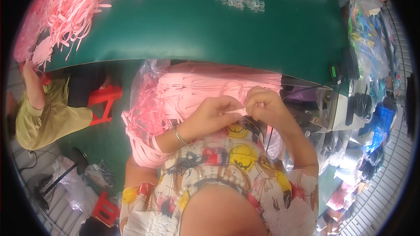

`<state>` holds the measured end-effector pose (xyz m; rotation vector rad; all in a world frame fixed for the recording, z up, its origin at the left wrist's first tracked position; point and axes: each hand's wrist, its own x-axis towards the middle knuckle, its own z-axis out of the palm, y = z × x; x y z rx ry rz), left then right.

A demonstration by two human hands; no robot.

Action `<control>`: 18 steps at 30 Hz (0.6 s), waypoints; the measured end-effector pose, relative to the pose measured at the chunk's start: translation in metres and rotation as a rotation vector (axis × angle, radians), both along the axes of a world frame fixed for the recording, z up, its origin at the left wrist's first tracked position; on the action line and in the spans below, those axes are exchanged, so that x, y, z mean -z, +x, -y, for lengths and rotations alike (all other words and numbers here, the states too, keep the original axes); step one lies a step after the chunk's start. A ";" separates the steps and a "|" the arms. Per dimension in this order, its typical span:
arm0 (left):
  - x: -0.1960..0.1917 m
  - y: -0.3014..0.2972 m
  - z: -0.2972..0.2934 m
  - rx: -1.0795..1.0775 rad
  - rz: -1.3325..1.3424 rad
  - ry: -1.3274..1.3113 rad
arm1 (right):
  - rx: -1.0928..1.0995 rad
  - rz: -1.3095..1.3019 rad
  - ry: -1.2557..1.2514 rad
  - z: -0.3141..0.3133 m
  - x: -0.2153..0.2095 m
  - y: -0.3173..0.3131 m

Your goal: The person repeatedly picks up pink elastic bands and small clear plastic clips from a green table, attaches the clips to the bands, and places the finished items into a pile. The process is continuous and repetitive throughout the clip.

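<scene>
One strap (241,111), seemingly midway, sits pinched between the fingers of our left hand (213,114) and right hand (266,105), while the pile (192,83) beyond looks undone, the desk's (197,30) heap (78,4) perhaps finished.

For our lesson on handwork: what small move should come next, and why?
Perhaps ease the right hand slightly away from the left hand to check the pink strap: both hands pinch it close together, hiding part of it.

Big green table (197,30) in here, light shining softly off it. Past its near edge, leftish, I see green floor (98,137) and a red stool (107,94); beyond its right end, ribbed grey wall (396,157).
</scene>
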<state>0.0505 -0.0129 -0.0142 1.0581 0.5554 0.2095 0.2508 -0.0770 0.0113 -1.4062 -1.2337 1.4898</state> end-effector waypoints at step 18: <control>0.002 -0.015 -0.006 0.014 0.140 -0.444 | -0.022 0.201 0.520 -0.001 0.020 -0.012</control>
